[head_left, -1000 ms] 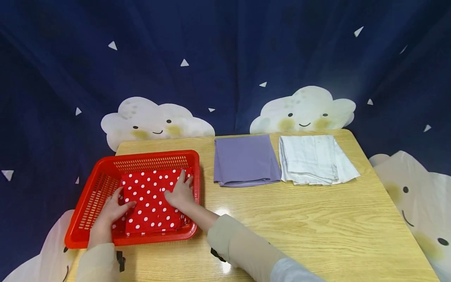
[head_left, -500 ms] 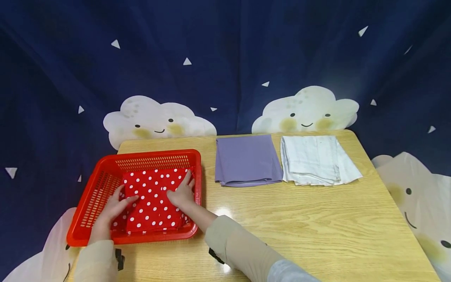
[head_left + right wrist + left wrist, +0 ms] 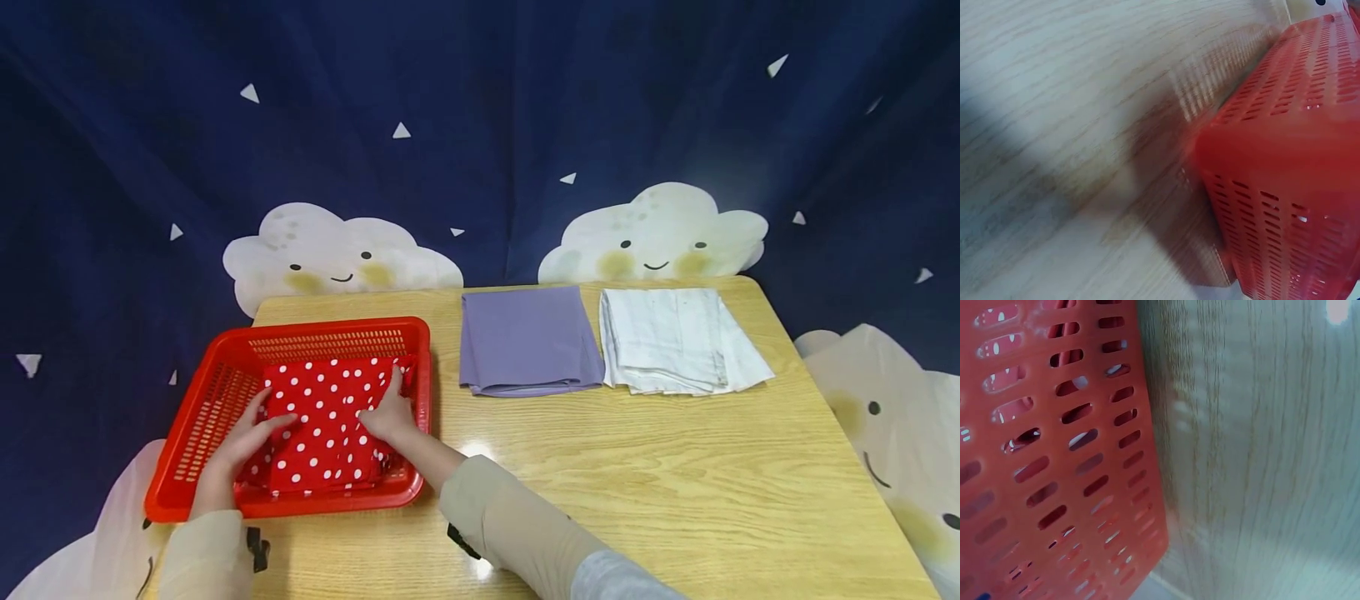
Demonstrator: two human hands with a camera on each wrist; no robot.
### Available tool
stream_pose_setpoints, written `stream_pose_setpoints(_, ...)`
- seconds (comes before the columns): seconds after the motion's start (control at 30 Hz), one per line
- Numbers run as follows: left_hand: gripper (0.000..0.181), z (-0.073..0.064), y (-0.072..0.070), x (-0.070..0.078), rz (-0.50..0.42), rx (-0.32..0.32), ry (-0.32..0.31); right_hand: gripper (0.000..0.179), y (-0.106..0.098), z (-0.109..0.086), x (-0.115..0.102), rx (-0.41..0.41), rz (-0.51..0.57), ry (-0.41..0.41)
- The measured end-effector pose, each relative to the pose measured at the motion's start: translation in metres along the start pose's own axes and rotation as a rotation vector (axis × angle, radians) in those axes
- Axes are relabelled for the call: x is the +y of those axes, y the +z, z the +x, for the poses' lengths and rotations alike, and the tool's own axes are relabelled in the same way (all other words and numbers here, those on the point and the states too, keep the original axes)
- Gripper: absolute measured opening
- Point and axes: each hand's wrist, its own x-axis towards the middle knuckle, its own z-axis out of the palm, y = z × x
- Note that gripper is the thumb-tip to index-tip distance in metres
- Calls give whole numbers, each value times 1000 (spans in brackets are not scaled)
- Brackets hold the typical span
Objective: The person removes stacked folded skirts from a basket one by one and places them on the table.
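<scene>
A folded red cloth point(image 3: 318, 433) with white polka dots lies inside a red plastic basket point(image 3: 330, 502). My left hand point(image 3: 238, 446) reaches over the near rim to the cloth's left side, its thumb extended over the top and its fingers spread along the edge. At the cloth's right side, my right hand point(image 3: 388, 417) pinches the edge, thumb on top and index finger pointing away from me. Creases run through the cloth beside that thumb. Both wrist views show the perforated basket walls point(image 3: 1085, 444) from outside, with neither hand visible in them.
On the wooden table point(image 3: 637, 475), a folded purple cloth point(image 3: 528, 337) lies right of the basket. A folded white cloth point(image 3: 663, 337) sits beyond it, near the back edge. Behind hangs a dark blue curtain point(image 3: 480, 108) printed with clouds.
The cloth's right part has creased up beside my right thumb. My right hand has shifted slightly, while my left stays along the left edge. The whole head view has drifted a little.
</scene>
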Motion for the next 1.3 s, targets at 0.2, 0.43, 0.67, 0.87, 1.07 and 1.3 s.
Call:
stream_pose_setpoints(0.2, 87, 0, -1, 0, -1, -16, -7, 85, -2, -1, 3, -89, -39, -3)
stream_pose_setpoints(0.43, 83, -1, -3, -3, 48, 8, 22, 84, -1, -2, 2, -71, -41, -17)
stream_pose_setpoints(0.67, 78, -2, -3, -4, 51, 25, 84, 81, 0, -1, 3, -37, -40, -85)
stream_pose_setpoints(0.87, 73, 0, -3, -6, 50, 46, 119, 79, 0, -1, 3, -28, -90, -177)
stream_pose_setpoints(1.07, 72, -2, -3, -5, 43, 81, 128, 81, 0, -1, 4, -27, -95, -249)
stream_pose_setpoints(1.3, 71, -5, -5, -5, -1, 92, 133, 82, -1, -2, 4, -18, -60, -284)
